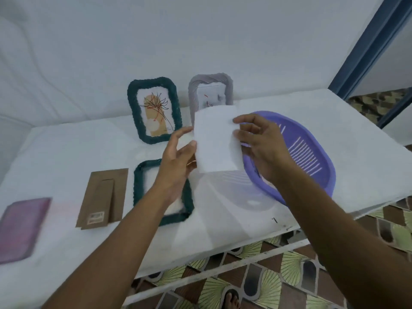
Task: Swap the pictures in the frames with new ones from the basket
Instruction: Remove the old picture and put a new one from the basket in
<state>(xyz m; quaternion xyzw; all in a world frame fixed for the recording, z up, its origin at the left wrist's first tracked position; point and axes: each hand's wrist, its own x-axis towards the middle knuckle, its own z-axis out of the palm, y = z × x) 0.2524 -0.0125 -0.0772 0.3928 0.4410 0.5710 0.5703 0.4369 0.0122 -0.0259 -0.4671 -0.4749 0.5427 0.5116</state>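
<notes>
Underfoot is patterned floor (267, 275), with a sandalled foot (231, 299) at the bottom edge. Above it runs the white worktop (223, 230). On its near left lies a pink pad (20, 228). Just right of the pad is a brown backing (104, 197), lying flat with its stand side up. Next to that lies the empty frame (138, 188), green-rimmed and flat, partly hidden under the left forearm.

Both hands are raised above the worktop and hold one white sheet (215, 141) between them, its blank side to the camera. The left hand (178, 159) pinches the sheet's left edge, with the thumb on the front. Its fingers (184, 132) are nearly straight along that edge. The right hand (265, 148) grips the right edge, its fingers (243, 119) and thumb clamped on the paper. The sheet hangs in the air, over the gap between the empty frame and the basket (327, 170).

The basket is purple and slotted. It sits on the worktop's right side, behind the right hand, and what it holds cannot be seen.

Further back, a green flower frame (132, 103) stands upright against the wall (200, 41). Beside it on the right stands a grey frame (194, 94), its lower part hidden by the sheet. A blue door frame (376, 45) runs up the far right.
</notes>
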